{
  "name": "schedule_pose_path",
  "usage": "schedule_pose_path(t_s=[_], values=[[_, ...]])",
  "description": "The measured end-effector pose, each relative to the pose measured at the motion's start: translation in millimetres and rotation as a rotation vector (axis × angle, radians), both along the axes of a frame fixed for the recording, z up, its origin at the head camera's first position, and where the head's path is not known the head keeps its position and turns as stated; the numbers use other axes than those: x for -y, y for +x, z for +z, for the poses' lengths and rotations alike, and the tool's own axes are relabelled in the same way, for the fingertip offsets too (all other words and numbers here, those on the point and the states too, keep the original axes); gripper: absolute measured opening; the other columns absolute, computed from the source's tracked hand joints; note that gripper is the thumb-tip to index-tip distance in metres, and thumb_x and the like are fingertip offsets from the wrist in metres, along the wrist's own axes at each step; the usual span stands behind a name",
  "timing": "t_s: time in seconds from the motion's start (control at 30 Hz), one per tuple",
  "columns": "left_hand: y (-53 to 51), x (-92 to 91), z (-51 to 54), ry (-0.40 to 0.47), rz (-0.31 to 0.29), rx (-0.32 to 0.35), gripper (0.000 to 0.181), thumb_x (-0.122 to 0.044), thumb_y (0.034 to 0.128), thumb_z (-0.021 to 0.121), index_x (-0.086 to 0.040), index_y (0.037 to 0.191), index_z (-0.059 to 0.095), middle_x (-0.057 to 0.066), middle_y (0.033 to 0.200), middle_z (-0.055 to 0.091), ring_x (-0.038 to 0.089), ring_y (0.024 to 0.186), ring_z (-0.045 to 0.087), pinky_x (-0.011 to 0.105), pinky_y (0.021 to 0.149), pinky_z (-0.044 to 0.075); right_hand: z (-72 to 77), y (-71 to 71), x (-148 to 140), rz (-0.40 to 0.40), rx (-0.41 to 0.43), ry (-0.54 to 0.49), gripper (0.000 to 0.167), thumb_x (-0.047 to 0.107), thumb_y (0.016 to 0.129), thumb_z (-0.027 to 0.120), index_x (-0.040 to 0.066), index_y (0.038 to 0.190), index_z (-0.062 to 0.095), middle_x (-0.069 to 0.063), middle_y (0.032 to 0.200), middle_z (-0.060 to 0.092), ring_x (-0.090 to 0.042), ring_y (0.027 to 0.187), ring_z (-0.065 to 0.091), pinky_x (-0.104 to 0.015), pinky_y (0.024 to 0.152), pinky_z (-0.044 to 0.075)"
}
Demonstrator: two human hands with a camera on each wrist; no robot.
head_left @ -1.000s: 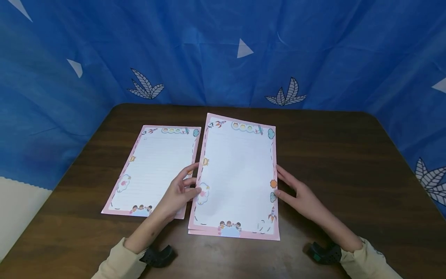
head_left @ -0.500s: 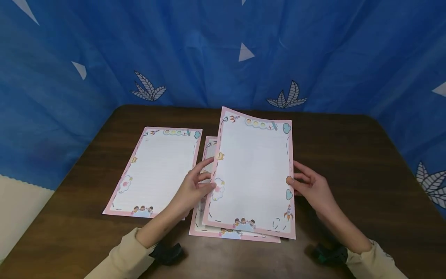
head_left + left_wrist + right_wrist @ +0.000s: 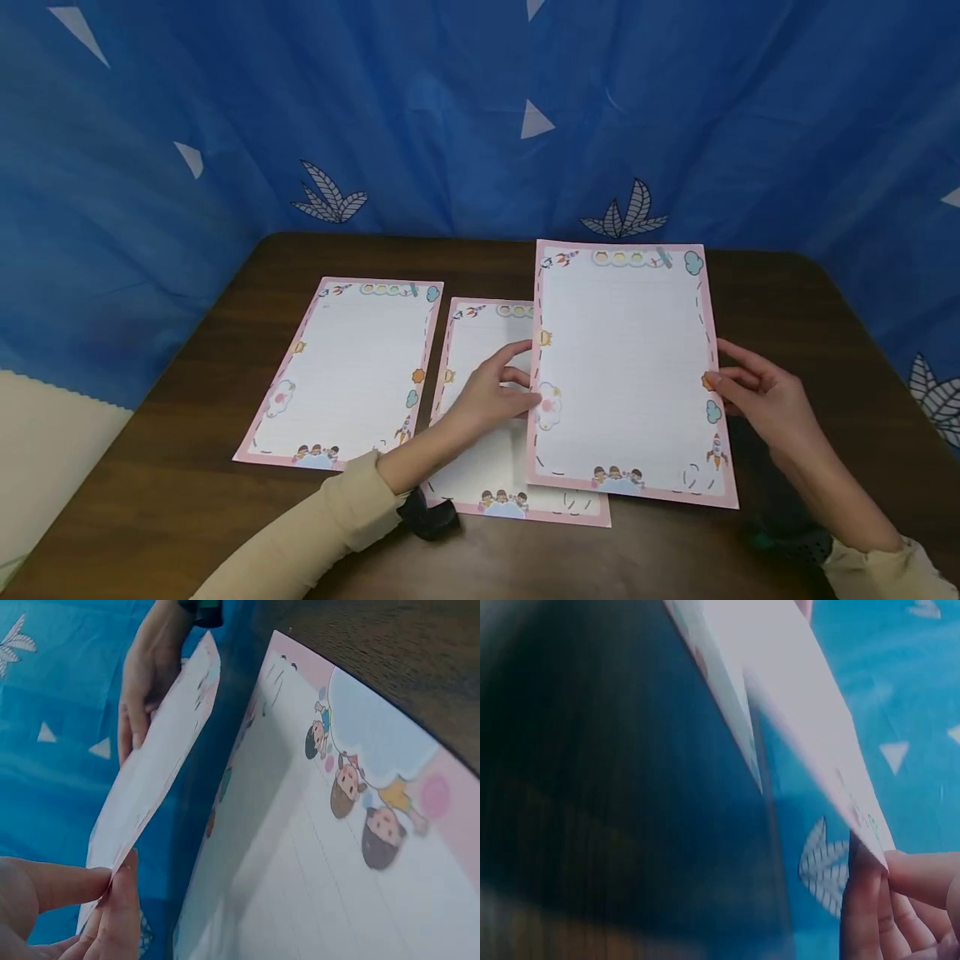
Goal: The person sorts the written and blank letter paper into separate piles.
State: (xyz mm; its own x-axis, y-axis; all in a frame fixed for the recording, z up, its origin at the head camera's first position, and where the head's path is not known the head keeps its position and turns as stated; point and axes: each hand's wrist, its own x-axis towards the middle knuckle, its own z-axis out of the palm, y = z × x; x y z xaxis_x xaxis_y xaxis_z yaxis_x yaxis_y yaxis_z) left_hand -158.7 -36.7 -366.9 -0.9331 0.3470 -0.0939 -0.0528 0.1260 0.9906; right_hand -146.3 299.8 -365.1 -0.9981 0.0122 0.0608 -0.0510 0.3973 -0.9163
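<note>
The held sheet is in the air above the table, partly covering the middle sheet. The left hand pinches its left edge between thumb and fingers; the right hand pinches its right edge likewise. Both forearms reach forward, the left one passing over the middle sheet. In total I count three pink-bordered sheets: this one, and two lying on the table, the middle sheet and the left sheet.

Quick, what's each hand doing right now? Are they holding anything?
Left hand: closed, pinching the left edge of the raised sheet.
Right hand: closed, pinching the right edge of the same raised sheet.
</note>
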Motion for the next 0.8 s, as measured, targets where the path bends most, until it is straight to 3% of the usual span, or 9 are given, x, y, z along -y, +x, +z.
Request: schedule_pose_path(t_s=[0.23, 0.37, 0.6, 0.8], values=[[-8.3, -30.1, -4.2, -0.099, -0.063, -0.038, 0.07, 0.006, 0.0789, 0.068, -0.01, 0.141, 0.038, 0.009, 0.083, 0.065, 0.017, 0.065, 0.066, 0.026, 0.059, 0.053, -7.8, -1.6, -37, 0.014, 0.058, -0.132, 0.051, 0.009, 0.091, 0.061, 0.02, 0.139, 0.047, 0.012, 0.09, 0.068, -0.005, 0.073, 0.062, -0.017, 0.061, 0.05], [-13.9, -50.2, -3.3, -0.134, -0.101, -0.048, 0.073, 0.005, 0.0781, 0.068, -0.007, 0.142, 0.035, 0.008, 0.08, 0.066, 0.013, 0.056, 0.062, 0.022, 0.056, 0.051, -10.3, -3.5, -61, 0.007, 0.106, -0.149, 0.049, 0.011, 0.092, 0.06, 0.027, 0.137, 0.05, 0.013, 0.09, 0.067, -0.005, 0.073, 0.062, -0.018, 0.06, 0.05], [-19.7, -83.2, -7.3, -0.167, -0.185, -0.056, 0.082, 0.007, 0.0786, 0.069, -0.003, 0.147, 0.023, 0.001, 0.072, 0.06, 0.011, 0.053, 0.059, 0.021, 0.05, 0.051, -14.4, -11.3, -100, 0.044, 0.171, -0.081, 0.044, 0.011, 0.094, 0.057, 0.039, 0.129, 0.053, 0.014, 0.088, 0.067, -0.004, 0.074, 0.063, -0.019, 0.06, 0.05], [-24.9, -98.0, -12.7, -0.251, -0.239, -0.119, 0.078, 0.005, 0.0797, 0.068, 0.0, 0.144, 0.025, 0.0, 0.066, 0.059, 0.007, 0.051, 0.059, 0.018, 0.05, 0.049, -22.3, -18.3, -111, 0.03, 0.201, 0.038, 0.048, 0.017, 0.095, 0.057, 0.032, 0.139, 0.044, 0.018, 0.086, 0.065, -0.003, 0.073, 0.062, -0.018, 0.06, 0.05]])
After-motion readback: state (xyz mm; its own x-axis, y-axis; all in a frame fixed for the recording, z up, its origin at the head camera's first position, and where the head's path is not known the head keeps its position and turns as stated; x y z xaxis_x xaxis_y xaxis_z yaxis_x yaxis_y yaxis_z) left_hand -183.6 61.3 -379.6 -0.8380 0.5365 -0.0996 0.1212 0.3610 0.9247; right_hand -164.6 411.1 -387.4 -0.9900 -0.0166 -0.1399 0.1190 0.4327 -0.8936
